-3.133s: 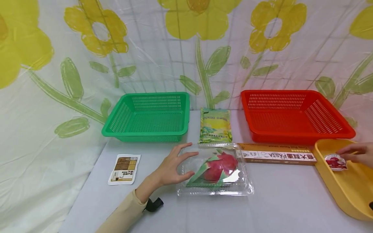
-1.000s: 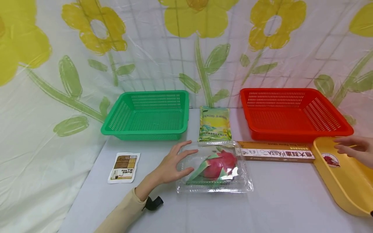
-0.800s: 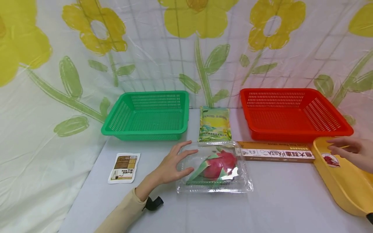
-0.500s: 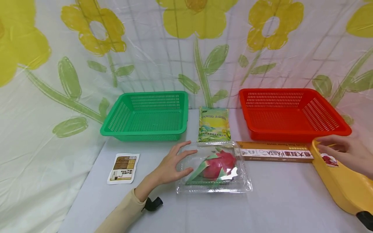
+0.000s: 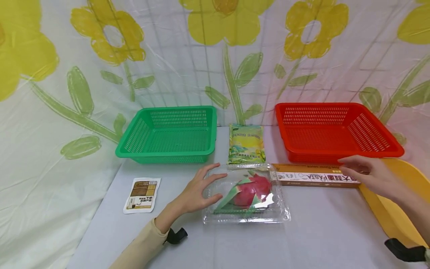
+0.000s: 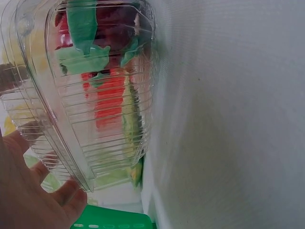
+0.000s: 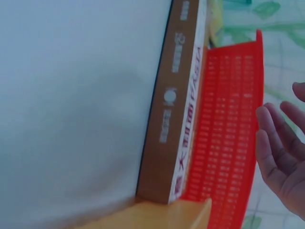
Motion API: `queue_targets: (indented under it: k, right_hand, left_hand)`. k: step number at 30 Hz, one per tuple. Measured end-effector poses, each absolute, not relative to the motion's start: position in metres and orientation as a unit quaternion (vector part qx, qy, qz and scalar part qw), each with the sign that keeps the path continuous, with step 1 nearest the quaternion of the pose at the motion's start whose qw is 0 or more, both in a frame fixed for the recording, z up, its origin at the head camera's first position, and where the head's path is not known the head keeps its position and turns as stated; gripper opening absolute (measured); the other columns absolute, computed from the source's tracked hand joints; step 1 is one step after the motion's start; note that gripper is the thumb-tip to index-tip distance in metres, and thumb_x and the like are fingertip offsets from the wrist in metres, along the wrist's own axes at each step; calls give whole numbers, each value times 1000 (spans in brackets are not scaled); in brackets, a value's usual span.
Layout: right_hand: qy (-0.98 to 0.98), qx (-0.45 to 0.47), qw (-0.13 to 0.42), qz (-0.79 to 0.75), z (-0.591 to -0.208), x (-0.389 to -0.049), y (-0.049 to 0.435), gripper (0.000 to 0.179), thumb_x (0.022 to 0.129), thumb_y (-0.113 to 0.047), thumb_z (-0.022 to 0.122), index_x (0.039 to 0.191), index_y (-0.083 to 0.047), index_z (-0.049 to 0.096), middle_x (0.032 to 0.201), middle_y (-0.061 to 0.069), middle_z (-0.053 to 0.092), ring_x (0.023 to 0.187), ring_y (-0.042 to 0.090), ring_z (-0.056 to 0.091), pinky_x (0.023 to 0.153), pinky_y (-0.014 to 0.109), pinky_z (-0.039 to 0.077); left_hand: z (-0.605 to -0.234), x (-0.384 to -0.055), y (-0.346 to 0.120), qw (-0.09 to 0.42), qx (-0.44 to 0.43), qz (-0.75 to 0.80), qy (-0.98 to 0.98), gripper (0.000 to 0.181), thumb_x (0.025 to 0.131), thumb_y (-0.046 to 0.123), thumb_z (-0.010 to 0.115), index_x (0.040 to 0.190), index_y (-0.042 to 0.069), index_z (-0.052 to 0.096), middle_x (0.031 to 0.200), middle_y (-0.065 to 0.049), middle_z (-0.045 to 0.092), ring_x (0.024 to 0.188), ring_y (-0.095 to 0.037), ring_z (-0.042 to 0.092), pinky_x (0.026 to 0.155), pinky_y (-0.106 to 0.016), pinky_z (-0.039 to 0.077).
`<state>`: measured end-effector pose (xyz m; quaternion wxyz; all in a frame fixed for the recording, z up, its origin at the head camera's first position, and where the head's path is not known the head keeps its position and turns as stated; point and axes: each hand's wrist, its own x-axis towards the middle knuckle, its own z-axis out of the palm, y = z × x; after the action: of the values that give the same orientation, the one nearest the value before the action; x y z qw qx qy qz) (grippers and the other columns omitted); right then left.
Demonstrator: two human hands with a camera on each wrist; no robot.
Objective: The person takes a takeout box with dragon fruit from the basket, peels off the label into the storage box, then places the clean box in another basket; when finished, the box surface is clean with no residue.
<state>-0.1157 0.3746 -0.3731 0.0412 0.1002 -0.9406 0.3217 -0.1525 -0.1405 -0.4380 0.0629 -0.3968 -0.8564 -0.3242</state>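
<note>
My left hand (image 5: 196, 192) lies with spread fingers at the left side of a clear plastic clamshell box (image 5: 215, 218). Inside the box sits a red dragon fruit (image 5: 248, 192) with green scales. In the left wrist view, the fingertips (image 6: 74, 200) rest by the box's rim. My right hand (image 5: 373, 173) hovers over the right end of a long pasta box (image 5: 312, 178), its fingers loosely bent and holding nothing. Beneath the right hand and forearm lies a yellow bin (image 5: 408, 172), partly covered by them; its round red-and-white item is hidden.
A green basket (image 5: 168, 153) stands at the back left and a red basket (image 5: 336, 154) at the back right. Between them lies a yellow-green packet (image 5: 246, 145). A small brown-and-white pouch (image 5: 142, 195) is on the table's left.
My right hand has left the round red-and-white item in the yellow bin and moved left to above the pasta box. My left hand and the clamshell box have stayed put.
</note>
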Motion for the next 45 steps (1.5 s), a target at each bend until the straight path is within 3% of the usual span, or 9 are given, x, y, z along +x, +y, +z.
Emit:
queue_targets:
  k: [2, 7, 10, 17, 26, 34, 39, 45]
  right_hand:
    - [-934, 123, 50, 331, -376, -117, 368, 31, 91, -12, 70, 121, -3, 65, 104, -22, 62, 83, -3, 59, 62, 24, 55]
    - [-925, 148, 44, 346, -381, -121, 349, 30, 90, -11, 70, 120, -5, 67, 103, -23, 62, 84, -1, 59, 63, 24, 55]
    - [-922, 155, 37, 353, -384, -123, 337, 31, 90, -10, 71, 119, -4, 67, 101, -18, 64, 82, 1, 60, 62, 24, 55]
    - [-915, 180, 27, 361, -392, -124, 313, 29, 90, -8, 70, 119, -3, 67, 106, 10, 69, 83, 4, 59, 64, 22, 54]
    - [-908, 167, -10, 383, -401, -122, 282, 31, 92, -17, 70, 119, -3, 67, 102, 7, 70, 82, 11, 62, 69, 23, 54]
    - [-875, 157, -55, 456, -410, -120, 262, 42, 96, -16, 64, 132, 3, 55, 104, 15, 68, 85, 29, 69, 73, 33, 58]
    - [-846, 134, -85, 509, -414, -113, 249, 49, 99, -18, 61, 139, 4, 44, 108, 21, 66, 90, 29, 70, 73, 34, 58]
    - [-833, 119, -100, 531, -417, -110, 235, 52, 99, -20, 60, 141, 2, 42, 115, 22, 64, 92, 26, 69, 74, 33, 58]
  left_hand:
    - [-438, -152, -141, 62, -395, -324, -857, 56, 88, 36, 67, 140, 19, 55, 157, -3, 28, 143, -27, 27, 103, -61, 36]
    - [-438, -152, -141, 65, -397, -322, -857, 56, 88, 36, 67, 141, 20, 54, 157, -4, 28, 143, -27, 27, 102, -62, 37]
    - [-438, -152, -141, 68, -400, -321, -856, 56, 88, 36, 67, 141, 20, 54, 157, -5, 28, 142, -28, 28, 101, -62, 38]
    - [-438, -153, -141, 58, -396, -322, -858, 57, 89, 38, 67, 142, 22, 53, 158, -1, 26, 143, -25, 25, 103, -60, 37]
    - [-438, -153, -141, 53, -392, -318, -862, 56, 89, 40, 66, 142, 24, 53, 158, 1, 26, 144, -23, 25, 105, -58, 36]
    - [-438, -154, -141, 50, -392, -324, -860, 56, 89, 39, 66, 142, 23, 53, 158, 1, 25, 144, -24, 24, 104, -59, 37]
    - [-439, -154, -140, 55, -398, -326, -856, 56, 89, 35, 67, 141, 21, 53, 158, -2, 26, 144, -27, 25, 101, -62, 38]
    - [-439, -153, -141, 59, -396, -328, -856, 56, 89, 35, 67, 141, 20, 53, 158, -3, 27, 143, -27, 26, 101, -63, 37]
